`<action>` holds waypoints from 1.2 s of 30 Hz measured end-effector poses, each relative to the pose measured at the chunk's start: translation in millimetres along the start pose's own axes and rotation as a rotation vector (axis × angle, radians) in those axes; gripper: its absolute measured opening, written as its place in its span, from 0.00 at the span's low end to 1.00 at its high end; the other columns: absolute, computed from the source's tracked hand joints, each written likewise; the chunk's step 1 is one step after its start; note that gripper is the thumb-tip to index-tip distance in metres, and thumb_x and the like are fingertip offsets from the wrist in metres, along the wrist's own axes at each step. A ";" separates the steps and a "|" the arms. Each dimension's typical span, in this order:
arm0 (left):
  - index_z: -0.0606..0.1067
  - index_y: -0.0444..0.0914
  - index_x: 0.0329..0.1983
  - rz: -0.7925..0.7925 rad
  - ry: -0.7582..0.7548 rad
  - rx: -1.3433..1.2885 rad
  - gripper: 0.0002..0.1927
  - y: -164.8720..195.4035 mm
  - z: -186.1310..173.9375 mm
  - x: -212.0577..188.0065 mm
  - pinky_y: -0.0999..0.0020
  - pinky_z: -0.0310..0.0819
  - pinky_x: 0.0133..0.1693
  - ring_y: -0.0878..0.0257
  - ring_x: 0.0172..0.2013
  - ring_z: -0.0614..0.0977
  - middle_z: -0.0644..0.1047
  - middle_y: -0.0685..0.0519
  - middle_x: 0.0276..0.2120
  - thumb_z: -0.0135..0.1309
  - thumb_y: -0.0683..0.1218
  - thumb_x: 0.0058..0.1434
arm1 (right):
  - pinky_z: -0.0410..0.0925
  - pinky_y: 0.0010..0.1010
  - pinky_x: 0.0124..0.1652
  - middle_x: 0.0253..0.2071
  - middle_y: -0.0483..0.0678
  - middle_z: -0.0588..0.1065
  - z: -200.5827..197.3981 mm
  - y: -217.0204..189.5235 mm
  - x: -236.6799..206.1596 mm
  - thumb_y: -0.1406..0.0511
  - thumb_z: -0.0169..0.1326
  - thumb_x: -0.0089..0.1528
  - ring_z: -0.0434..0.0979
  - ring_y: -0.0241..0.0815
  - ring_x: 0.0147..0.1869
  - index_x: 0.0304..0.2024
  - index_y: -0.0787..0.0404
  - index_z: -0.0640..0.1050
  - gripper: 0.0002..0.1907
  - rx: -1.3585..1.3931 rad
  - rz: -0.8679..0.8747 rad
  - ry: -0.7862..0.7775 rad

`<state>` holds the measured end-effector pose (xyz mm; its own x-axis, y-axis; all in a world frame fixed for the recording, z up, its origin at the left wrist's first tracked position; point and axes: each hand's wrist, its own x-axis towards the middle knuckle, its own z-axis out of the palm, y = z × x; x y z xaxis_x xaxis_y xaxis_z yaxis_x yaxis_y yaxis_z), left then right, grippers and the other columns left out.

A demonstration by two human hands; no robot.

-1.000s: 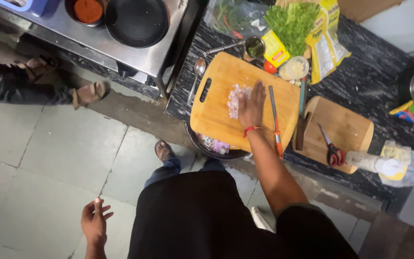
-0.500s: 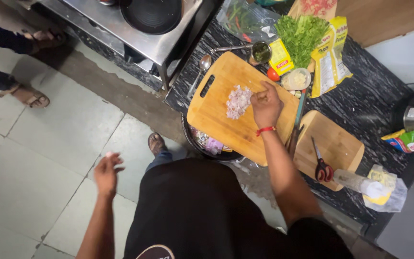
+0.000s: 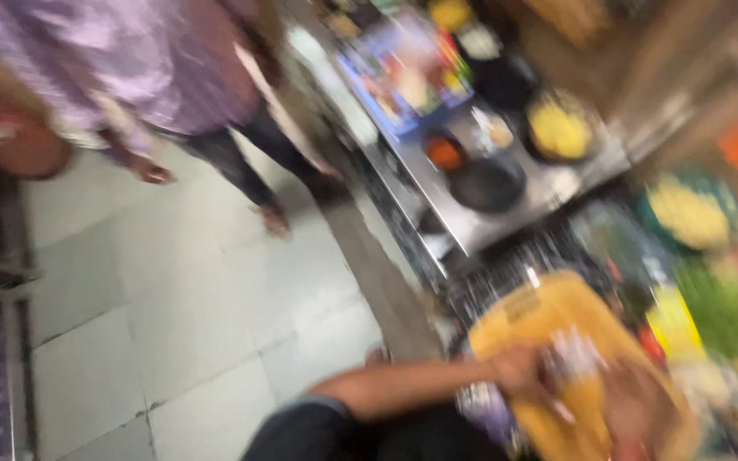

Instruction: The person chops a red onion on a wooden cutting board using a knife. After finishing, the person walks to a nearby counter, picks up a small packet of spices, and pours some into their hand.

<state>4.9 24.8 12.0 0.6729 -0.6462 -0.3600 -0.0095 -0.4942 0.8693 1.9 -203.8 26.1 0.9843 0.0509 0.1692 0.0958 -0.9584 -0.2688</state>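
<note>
The view is heavily blurred by motion. A wooden cutting board (image 3: 548, 312) lies on the dark counter at the lower right, with a pale pile of chopped bits (image 3: 570, 348) on it. My left hand (image 3: 514, 369) reaches across my body to the board's near left edge; its grip is too smeared to read. My right hand (image 3: 634, 414) is only a reddish blur over the board's lower right part. A bowl with purple peelings (image 3: 482, 408) sits under the board's near edge.
Another person in a purple shirt (image 3: 130, 60) stands on the tiled floor at the upper left. A steel stove (image 3: 471, 226) carries a black pan (image 3: 489, 183), an orange-filled bowl (image 3: 444, 154) and a pan of yellow food (image 3: 561, 128). Greens (image 3: 728, 307) and a yellow packet (image 3: 672, 323) lie right of the board.
The camera has swung up and left, blurring everything. My left hand has come from over the floor to the board's edge. A person in purple is in view.
</note>
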 end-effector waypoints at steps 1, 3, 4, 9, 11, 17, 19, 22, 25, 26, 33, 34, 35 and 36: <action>0.78 0.46 0.59 0.075 0.163 0.170 0.40 5.2 3.6 10.6 0.52 0.78 0.48 0.45 0.46 0.83 0.83 0.45 0.48 0.61 0.71 0.47 | 0.70 0.43 0.61 0.47 0.54 0.79 3.0 0.1 8.7 0.68 0.61 0.51 0.78 0.56 0.60 0.35 0.63 0.79 0.10 0.033 0.136 -0.031; 0.86 0.42 0.40 -0.006 0.187 0.153 0.30 6.3 10.4 19.4 0.54 0.80 0.47 0.46 0.40 0.87 0.87 0.45 0.35 0.56 0.71 0.61 | 0.70 0.43 0.61 0.48 0.55 0.79 10.1 -3.5 21.8 0.68 0.62 0.51 0.77 0.56 0.61 0.36 0.63 0.78 0.11 0.066 0.223 -0.111; 0.86 0.42 0.37 0.032 0.188 0.187 0.27 5.1 12.3 22.9 0.55 0.82 0.44 0.48 0.36 0.88 0.87 0.45 0.33 0.57 0.68 0.58 | 0.69 0.43 0.61 0.49 0.55 0.79 8.8 -6.8 24.1 0.69 0.62 0.51 0.77 0.56 0.61 0.37 0.64 0.78 0.11 0.088 0.231 -0.150; 0.82 0.36 0.40 0.349 0.537 0.325 0.30 9.7 24.7 44.8 0.48 0.79 0.33 0.41 0.33 0.83 0.81 0.38 0.30 0.65 0.55 0.33 | 0.69 0.43 0.62 0.52 0.56 0.78 1.1 -1.8 -5.6 0.69 0.64 0.52 0.76 0.57 0.62 0.40 0.65 0.78 0.15 0.207 0.166 0.057; 0.82 0.37 0.36 0.388 0.412 0.330 0.26 12.4 28.4 41.2 0.49 0.79 0.36 0.43 0.34 0.83 0.82 0.40 0.31 0.67 0.54 0.34 | 0.68 0.43 0.62 0.53 0.57 0.78 -11.1 -1.9 -33.5 0.69 0.64 0.52 0.76 0.57 0.62 0.41 0.66 0.77 0.16 0.201 -0.057 0.080; 0.80 0.40 0.34 0.390 0.474 0.106 0.29 43.9 31.7 -24.4 0.50 0.77 0.44 0.50 0.37 0.84 0.83 0.46 0.34 0.71 0.60 0.31 | 0.75 0.39 0.55 0.47 0.54 0.81 -54.5 -27.9 -106.2 0.65 0.65 0.61 0.84 0.52 0.52 0.46 0.62 0.77 0.14 0.611 0.506 0.140; 0.79 0.39 0.42 -0.081 0.315 -0.240 0.25 58.2 27.4 -53.0 0.62 0.79 0.41 0.55 0.36 0.85 0.83 0.46 0.36 0.69 0.58 0.49 | 0.76 0.37 0.54 0.46 0.52 0.82 -62.5 -34.6 -107.4 0.65 0.63 0.63 0.85 0.49 0.51 0.46 0.61 0.79 0.11 0.486 0.508 0.121; 0.83 0.35 0.41 -0.236 0.315 -0.244 0.22 62.7 23.9 -95.7 0.67 0.78 0.41 0.56 0.34 0.84 0.85 0.44 0.34 0.66 0.59 0.61 | 0.71 0.42 0.57 0.51 0.58 0.77 -62.5 -37.7 -91.6 0.75 0.65 0.51 0.77 0.58 0.60 0.42 0.64 0.78 0.16 0.404 -0.111 0.024; 0.77 0.35 0.53 0.010 0.433 -0.333 0.23 31.0 18.4 -143.9 0.69 0.80 0.41 0.58 0.43 0.81 0.80 0.46 0.47 0.65 0.49 0.57 | 0.72 0.40 0.57 0.54 0.57 0.77 -56.8 -39.6 -78.5 0.75 0.63 0.55 0.78 0.55 0.60 0.45 0.65 0.76 0.16 0.427 -0.029 0.126; 0.71 0.36 0.63 0.210 0.532 -0.406 0.35 14.5 17.0 -163.7 0.70 0.81 0.41 0.60 0.53 0.78 0.74 0.47 0.60 0.65 0.43 0.50 | 0.72 0.40 0.57 0.54 0.56 0.78 -54.7 -41.8 -77.0 0.76 0.63 0.57 0.79 0.55 0.60 0.45 0.65 0.76 0.14 0.404 -0.015 0.118; 0.80 0.27 0.47 -0.476 0.870 -0.753 0.13 -142.3 6.6 -314.1 0.72 0.76 0.37 0.64 0.33 0.83 0.83 0.46 0.35 0.57 0.45 0.71 | 0.75 0.38 0.51 0.48 0.54 0.80 -60.9 -70.2 -82.5 0.68 0.64 0.62 0.83 0.51 0.51 0.51 0.63 0.78 0.16 0.472 0.361 0.073; 0.81 0.25 0.41 -0.502 0.925 -0.682 0.17 -168.3 9.1 -342.3 0.72 0.78 0.38 0.64 0.32 0.82 0.83 0.46 0.33 0.56 0.47 0.74 | 0.76 0.36 0.50 0.45 0.52 0.82 -61.9 -77.4 -82.4 0.65 0.63 0.65 0.86 0.49 0.49 0.52 0.60 0.79 0.13 0.424 0.537 0.112; 0.79 0.25 0.45 -0.513 0.994 -0.637 0.17 -195.7 10.4 -366.3 0.70 0.77 0.39 0.61 0.35 0.81 0.82 0.44 0.36 0.60 0.48 0.70 | 0.75 0.36 0.53 0.47 0.52 0.81 -61.5 -85.0 -79.5 0.68 0.62 0.66 0.84 0.50 0.51 0.50 0.61 0.78 0.11 0.269 0.319 0.100; 0.77 0.26 0.48 -0.558 0.998 -0.574 0.20 -220.8 13.8 -387.4 0.68 0.76 0.41 0.59 0.38 0.80 0.80 0.42 0.39 0.63 0.49 0.66 | 0.74 0.37 0.56 0.50 0.52 0.80 -59.5 -94.7 -76.7 0.70 0.61 0.67 0.81 0.51 0.54 0.49 0.61 0.78 0.09 0.124 0.097 0.088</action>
<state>-263.8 376.2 -45.2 0.7458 0.4045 -0.5293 0.6036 -0.0742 0.7938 -91.5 -133.7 94.9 0.9736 -0.0697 0.2174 0.0242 -0.9154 -0.4019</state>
